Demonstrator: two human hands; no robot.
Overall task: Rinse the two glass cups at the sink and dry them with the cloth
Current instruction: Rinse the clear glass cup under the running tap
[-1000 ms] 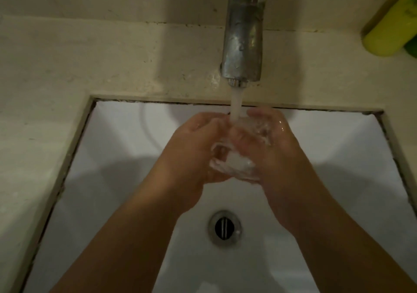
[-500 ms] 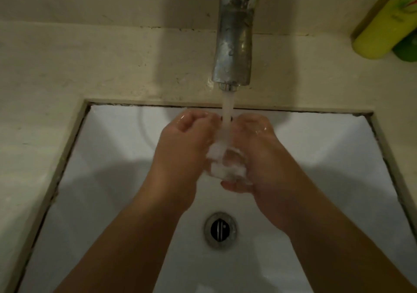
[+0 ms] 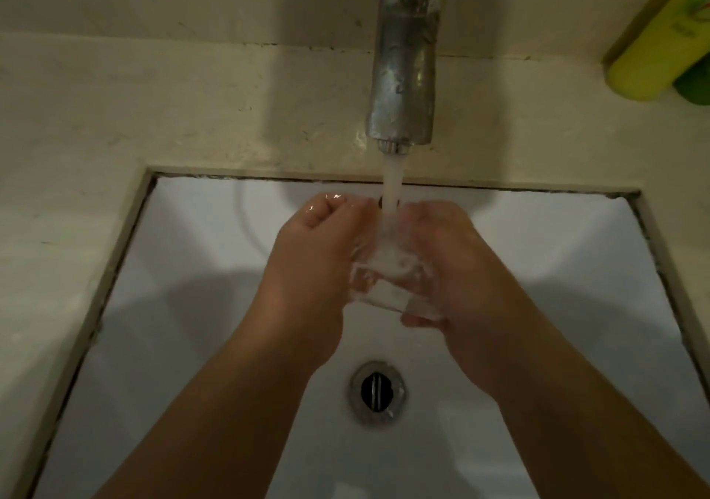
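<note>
1. A glass cup (image 3: pixel 388 271) is held between both hands directly below the tap (image 3: pixel 407 56), over the white sink (image 3: pixel 184 306).
2. The stream of water (image 3: pixel 392 187) falls from the tap's spout straight into the cup, and the water inside looks white and churned.
3. The left hand (image 3: pixel 311 264) wraps the side of the cup that lies left of the tap; its fingers are curled round the glass, so its grip is clamped on the cup.
4. The right hand (image 3: pixel 465 268) wraps the opposite side, right of the tap, with the thumb under the cup's near lower edge; its grip is likewise clamped on the cup.
5. Wet highlights show on the left hand's knuckles, on the side nearest the tap.
6. The cup appears tilted with its mouth toward the tap, though glare and foam blur its rim and I cannot tell this for certain.
7. The drain (image 3: pixel 377 393) sits in the sink floor nearer the viewer than the tap, below the gap between the two wrists.
8. The pale stone bench (image 3: pixel 153 106) frames the sink and carries the tap at its rear edge.
9. A yellow-green bottle (image 3: pixel 661 45) stands on the bench well to the right of the tap, with a darker green object (image 3: pixel 695 83) just beside it, cut by the frame edge.
</note>
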